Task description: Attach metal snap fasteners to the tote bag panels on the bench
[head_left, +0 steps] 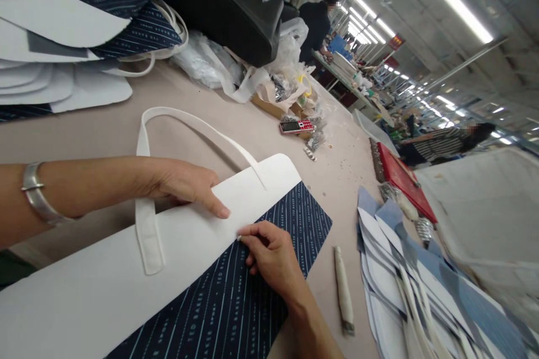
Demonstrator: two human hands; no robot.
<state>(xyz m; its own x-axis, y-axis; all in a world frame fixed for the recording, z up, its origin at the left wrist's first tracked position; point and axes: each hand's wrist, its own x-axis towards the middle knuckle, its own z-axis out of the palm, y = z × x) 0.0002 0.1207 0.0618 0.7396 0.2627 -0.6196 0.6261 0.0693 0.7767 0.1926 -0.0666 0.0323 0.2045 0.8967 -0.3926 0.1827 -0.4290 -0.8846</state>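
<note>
A long white panel (pixel 96 275) lies across the table with a navy printed fabric piece (pixel 197 314) along its near side. A white strap (pixel 191 118) arches from one part of the panel to another, its flat end lying on the white. My left hand (pixel 189 185) grips the panel's far edge, thumb on top and the other fingers mostly hidden beneath. My right hand (pixel 269 255) pinches thumb and index finger together at the border between white and navy. Something tiny and whitish shows at those fingertips, too small to name.
Stacked panels with straps (pixel 33 87) sit far left, and another stack (pixel 391 291) lies right. A cloth-wrapped tool (pixel 343 291) rests between. Beyond are a mobile phone (pixel 297 126), plastic bags (pixel 210 61), a black bag (pixel 236 17) and a red case (pixel 404 179). Two people stand in the background.
</note>
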